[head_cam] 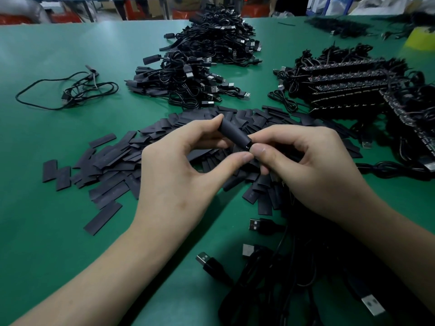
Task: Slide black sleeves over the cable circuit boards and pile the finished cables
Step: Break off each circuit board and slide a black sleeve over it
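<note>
While our left hand [174,175] holds a black sleeve [233,131], our right hand [313,170] pinches its near end above the loose sleeves [113,158].

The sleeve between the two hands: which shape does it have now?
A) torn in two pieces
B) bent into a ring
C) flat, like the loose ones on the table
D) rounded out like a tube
D: the sleeve that the left hand holds looks round and full, while the loose sleeves on the table lie flat.
</note>
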{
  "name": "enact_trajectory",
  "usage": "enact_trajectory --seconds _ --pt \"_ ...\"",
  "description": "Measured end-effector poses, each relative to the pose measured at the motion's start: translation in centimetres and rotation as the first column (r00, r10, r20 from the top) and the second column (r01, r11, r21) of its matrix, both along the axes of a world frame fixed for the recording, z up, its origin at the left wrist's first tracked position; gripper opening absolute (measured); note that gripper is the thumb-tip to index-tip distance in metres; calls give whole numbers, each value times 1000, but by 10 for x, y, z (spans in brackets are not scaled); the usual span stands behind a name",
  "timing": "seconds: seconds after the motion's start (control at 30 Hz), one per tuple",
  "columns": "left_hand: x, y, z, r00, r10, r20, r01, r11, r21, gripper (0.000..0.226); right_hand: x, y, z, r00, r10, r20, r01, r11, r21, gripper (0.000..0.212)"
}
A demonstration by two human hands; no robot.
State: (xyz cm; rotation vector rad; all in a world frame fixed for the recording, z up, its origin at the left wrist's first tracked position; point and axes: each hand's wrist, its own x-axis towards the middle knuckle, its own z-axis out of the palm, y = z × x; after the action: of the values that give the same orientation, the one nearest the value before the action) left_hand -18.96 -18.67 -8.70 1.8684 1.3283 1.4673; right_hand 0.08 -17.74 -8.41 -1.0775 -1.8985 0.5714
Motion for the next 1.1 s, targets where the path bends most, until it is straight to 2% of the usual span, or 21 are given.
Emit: enact_trajectory --seconds 0.3,0.43,0.47,0.57,0.67,0.77,0.83,0.97,1.1 --pt "-1 1 -3 1000 -17 2 18 1000 -14 40 1 1 -1 1000 11 7 -11 999 -47 15" --pt "-2 5 -6 998 -61 21 61 998 -12 40 0 0 0 997 -29 67 27 999 35 14" --pt "-3 6 -7 994 -87 66 89 996 -22 37 0 0 1 994 -57 90 49 996 80 13" --pt "-5 8 -6 932 -163 323 198 977 -78 20 0 -1 3 980 -147 138 119 974 192 12" --pt "-7 10 -6 879 -204 431 273 956 -104 14 2 -2 3 979 -173 108 150 969 198 9" --pt "-8 12 -6 862 -234 451 311 944 -106 11 4 0 2 990 -143 6 142 988 53 9" --pt "-9 14 -6 846 -230 481 324 938 -120 13 4 1 1 993 -116 3 116 993 1 8" --pt "-10 15 -6 844 -214 492 319 937 -139 17 2 0 2 997 -81 17 81 996 25 9" --pt "-10 15 -7 876 -235 422 314 941 -127 17 2 0 3 993 -102 59 97 992 83 9"
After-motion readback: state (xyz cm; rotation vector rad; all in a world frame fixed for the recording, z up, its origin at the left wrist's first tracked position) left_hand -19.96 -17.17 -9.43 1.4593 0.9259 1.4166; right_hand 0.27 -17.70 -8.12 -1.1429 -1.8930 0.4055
